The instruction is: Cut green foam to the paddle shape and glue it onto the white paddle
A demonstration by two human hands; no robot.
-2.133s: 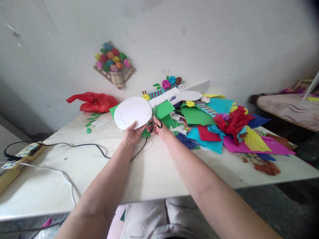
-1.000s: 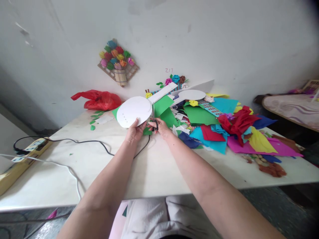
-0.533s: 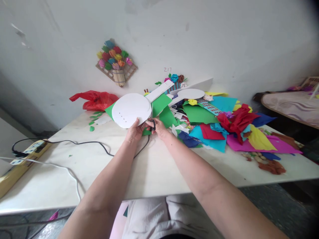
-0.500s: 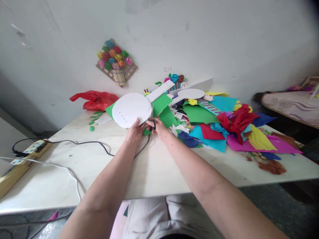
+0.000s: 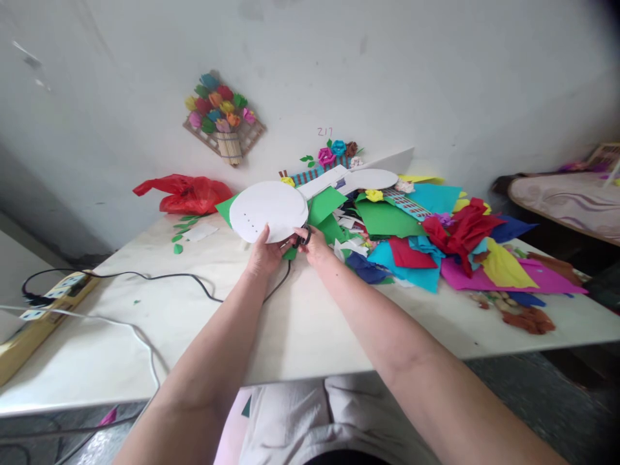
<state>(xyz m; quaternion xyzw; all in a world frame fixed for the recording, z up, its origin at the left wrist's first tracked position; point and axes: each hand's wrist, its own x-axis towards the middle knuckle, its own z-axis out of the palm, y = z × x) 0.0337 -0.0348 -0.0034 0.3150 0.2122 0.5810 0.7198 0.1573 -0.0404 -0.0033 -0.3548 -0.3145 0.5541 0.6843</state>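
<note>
A flat white paddle-shaped cutout [image 5: 268, 208], round with a straight handle and a few small dark dots, lies over green paper [image 5: 325, 205] that shows past its edges. My left hand [image 5: 265, 254] is closed on the near edge of this cutout, thumb on top and fingers underneath. In my right hand [image 5: 314, 245] is a pair of scissors [image 5: 303, 237] with dark handles, held at the cutout's lower right edge. The blades are mostly hidden under the paper and fingers.
Colourful paper sheets [image 5: 411, 265] and a second white paddle shape [image 5: 372, 178] pile up on the right. A red plastic bag [image 5: 186, 195] and green paper leaves [image 5: 179, 248] lie left. A power strip [image 5: 53, 303] with cables [image 5: 159, 278] runs along the table's left side.
The white cutout has shifted right and its handle has tilted lower, uncovering the paper flowers behind. Both hands have moved slightly, still holding the cutout and the scissors.
</note>
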